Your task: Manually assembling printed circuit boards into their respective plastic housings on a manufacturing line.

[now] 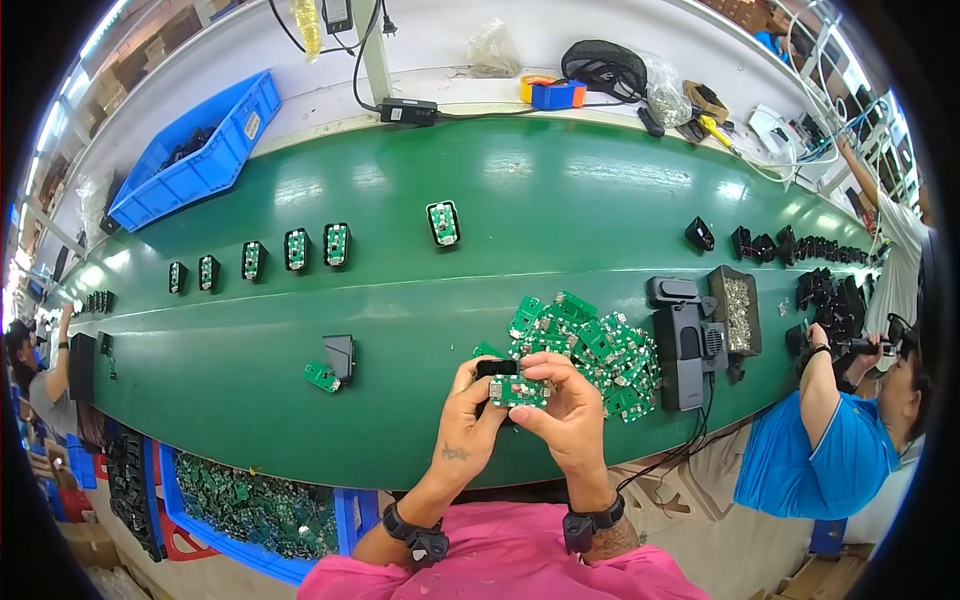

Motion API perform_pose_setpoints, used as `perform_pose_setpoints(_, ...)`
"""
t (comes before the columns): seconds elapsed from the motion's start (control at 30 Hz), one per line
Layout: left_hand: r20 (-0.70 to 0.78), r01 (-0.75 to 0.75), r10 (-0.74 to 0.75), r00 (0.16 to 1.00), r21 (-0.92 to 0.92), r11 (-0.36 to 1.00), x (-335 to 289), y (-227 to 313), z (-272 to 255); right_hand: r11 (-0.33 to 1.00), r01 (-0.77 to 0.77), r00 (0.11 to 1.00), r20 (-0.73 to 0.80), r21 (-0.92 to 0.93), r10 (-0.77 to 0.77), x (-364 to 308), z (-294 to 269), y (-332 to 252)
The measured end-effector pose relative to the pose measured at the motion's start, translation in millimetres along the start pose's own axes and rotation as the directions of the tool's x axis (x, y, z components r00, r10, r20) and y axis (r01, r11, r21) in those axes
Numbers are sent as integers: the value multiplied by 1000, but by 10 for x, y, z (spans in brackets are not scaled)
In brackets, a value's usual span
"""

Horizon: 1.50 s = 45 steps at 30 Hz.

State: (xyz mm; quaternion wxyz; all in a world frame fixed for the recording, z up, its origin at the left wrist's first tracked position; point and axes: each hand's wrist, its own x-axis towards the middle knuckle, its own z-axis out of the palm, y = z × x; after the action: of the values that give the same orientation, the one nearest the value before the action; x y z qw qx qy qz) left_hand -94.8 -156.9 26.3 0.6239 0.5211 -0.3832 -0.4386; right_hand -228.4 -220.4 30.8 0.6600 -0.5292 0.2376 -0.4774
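In front of my chest, my left hand [466, 420] is closed round a small black plastic housing [496, 368]. My right hand [567, 412] pinches a green circuit board [518, 391] between thumb and fingers, right against the near side of the housing. Some of the left fingers are hidden behind these parts. Just beyond and to the right of my hands spreads a heap of loose green circuit boards [600, 350]. Off to the left, another loose circuit board [322, 377] lies against a dark grey housing [340, 355].
Housings with boards inside [337, 245] form a row at the far left; a single one [442, 224] sits mid-table. A black device [682, 340] and a tray of small metal parts [738, 315] stand right. Blue bins [205, 165] flank the table. A person in blue [820, 450] works at the right.
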Motion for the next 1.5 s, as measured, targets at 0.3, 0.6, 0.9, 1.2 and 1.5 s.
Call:
perform_pose_setpoints(0.3, 200, 107, -56, 978, -252, 962, 47, 124, -87, 925, 78, 995, 86, -372, -49, 68, -131, -97)
perform_pose_setpoints(0.6, 215, 304, -237, 947, -380, 874, 5, 132, -55, 765, 155, 986, 149, -625, -78, 49, -160, -252)
perform_pose_setpoints(0.9, 206, 352, -298, 932, -311, 883, 11, 131, -30, 781, 169, 981, 181, -601, -73, -27, -194, -176)
perform_pose_setpoints(1.2, 190, 375, -331, 924, -287, 881, -7, 87, -21, 804, 215, 971, 213, -554, -113, -1, -153, -106)
perform_pose_setpoints(1.5, 150, 308, -285, 947, -161, 938, -68, 101, 64, 776, 213, 975, 184, -593, -127, -87, -92, -7)
